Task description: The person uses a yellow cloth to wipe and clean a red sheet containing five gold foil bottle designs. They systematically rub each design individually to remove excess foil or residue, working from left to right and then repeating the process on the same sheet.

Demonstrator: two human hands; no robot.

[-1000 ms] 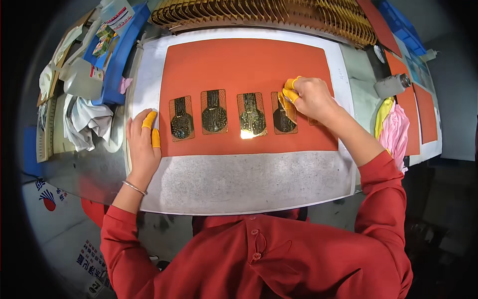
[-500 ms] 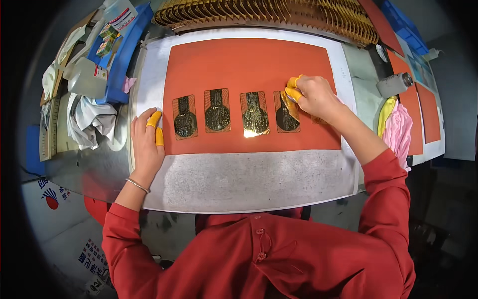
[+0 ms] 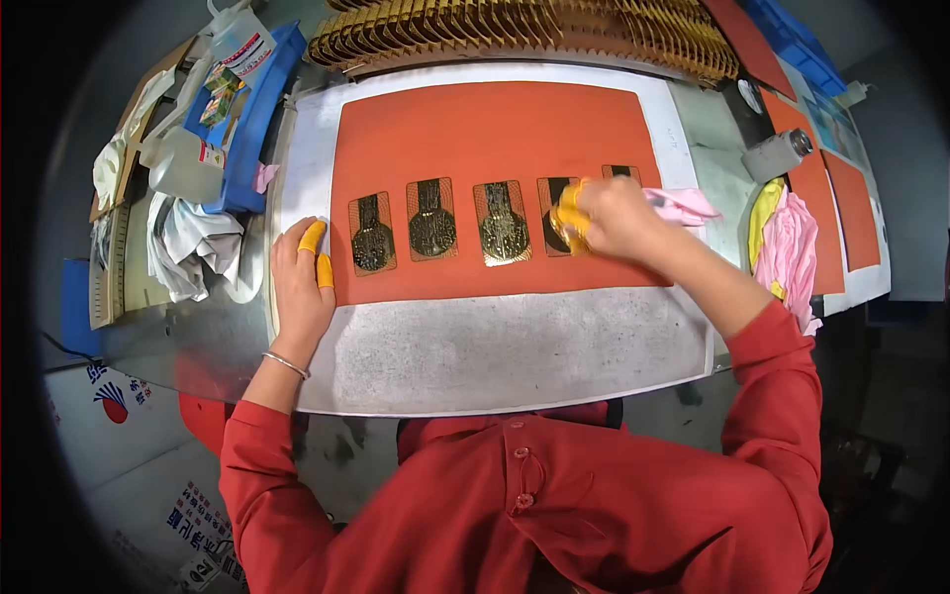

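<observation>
Thin rectangular circuit pieces, each with a dark round-and-bar pattern and gold edging, lie in a row on an orange sheet [image 3: 475, 129]. My right hand [image 3: 618, 218], with yellow finger cots, is bent down over the fourth circuit piece [image 3: 557, 188] and partly covers it. A pink cloth [image 3: 683, 205] sticks out from that closed hand on its right side. Part of a fifth circuit piece [image 3: 621, 171] shows behind the hand. My left hand [image 3: 302, 277], also wearing yellow finger cots, rests with fingers stretched out on the left edge of the orange sheet and white board.
A rack of upright gold pieces [image 3: 515, 45] spans the back. On the left are a blue tray [image 3: 242, 139], plastic bottles [image 3: 188, 166] and white cloths [image 3: 193, 243]. To the right stand a grey bottle [image 3: 777, 156] and pink and yellow cloths [image 3: 789, 238].
My right hand was at the fourth piece with a gold flap raised under its fingers; now the flap is out of sight and pink cloth shows at the hand. My left hand stays put.
</observation>
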